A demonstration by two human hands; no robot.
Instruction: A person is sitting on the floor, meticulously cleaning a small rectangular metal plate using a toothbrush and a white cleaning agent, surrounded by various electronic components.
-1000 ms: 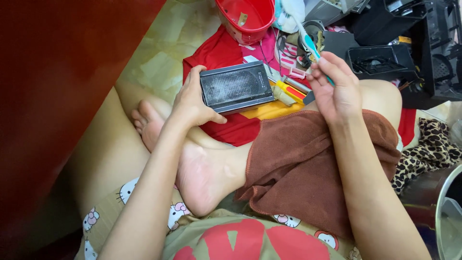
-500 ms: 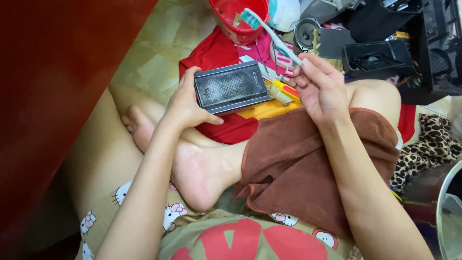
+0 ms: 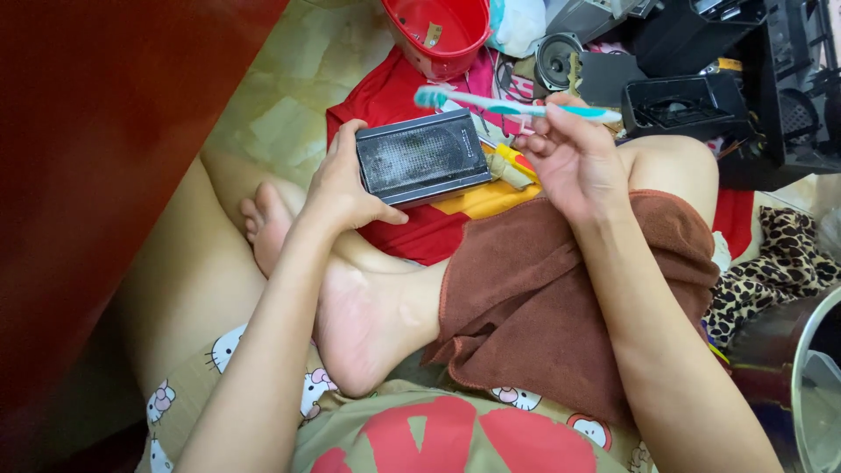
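Note:
My left hand (image 3: 342, 184) grips the left end of a small dark rectangular speaker (image 3: 422, 158) with a mesh grille facing up, held above my crossed legs. My right hand (image 3: 569, 158) holds a teal and white toothbrush (image 3: 512, 107) by its handle. The toothbrush lies level, its bristle head pointing left, just above the speaker's top edge and not clearly touching it. A brown towel (image 3: 543, 298) covers my right thigh under that forearm.
A red bowl (image 3: 438, 31) stands on the floor ahead, on a red cloth (image 3: 385, 101). Black speaker housings (image 3: 683, 105) and a loose round speaker cone (image 3: 558, 60) lie at the upper right. A dark red panel (image 3: 105, 158) fills the left. Leopard-print fabric (image 3: 780, 263) sits at the right.
My right hand swung the toothbrush from pointing upward to lying level, with its head now over the speaker's top edge. My left hand kept hold of the speaker.

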